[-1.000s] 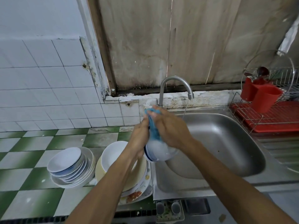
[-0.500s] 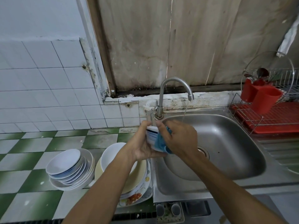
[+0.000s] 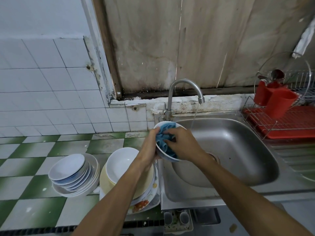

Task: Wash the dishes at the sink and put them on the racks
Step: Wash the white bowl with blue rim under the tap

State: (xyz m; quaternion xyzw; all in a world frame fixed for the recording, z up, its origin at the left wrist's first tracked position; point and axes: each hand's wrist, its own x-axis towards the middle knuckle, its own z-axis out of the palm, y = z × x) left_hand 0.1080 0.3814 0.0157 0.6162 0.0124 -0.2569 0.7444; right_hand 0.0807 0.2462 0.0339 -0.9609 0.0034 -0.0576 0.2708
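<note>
My left hand (image 3: 148,149) grips a small white bowl (image 3: 166,155) by its left rim, holding it tilted over the left edge of the steel sink (image 3: 238,183). My right hand (image 3: 184,145) presses a crumpled blue cloth (image 3: 163,140) into the bowl's inside, fingers curled over it. A thin stream of water falls from the curved tap (image 3: 184,92) into the basin, to the right of the bowl. On the far right stands a wire dish rack (image 3: 265,126) with a red tray.
A stack of small white bowls (image 3: 73,174) sits on the green-and-white tiled counter. Beside it, a white bowl (image 3: 121,164) rests on stacked plates (image 3: 144,200). Red cups (image 3: 276,101) stand in the rack. A small holder (image 3: 177,220) hangs below the sink's front.
The bowl has turned from bottom-facing to opening-facing me. The blue cloth moved from the bowl's outside into its inside. Both hands stayed at the sink's left edge.
</note>
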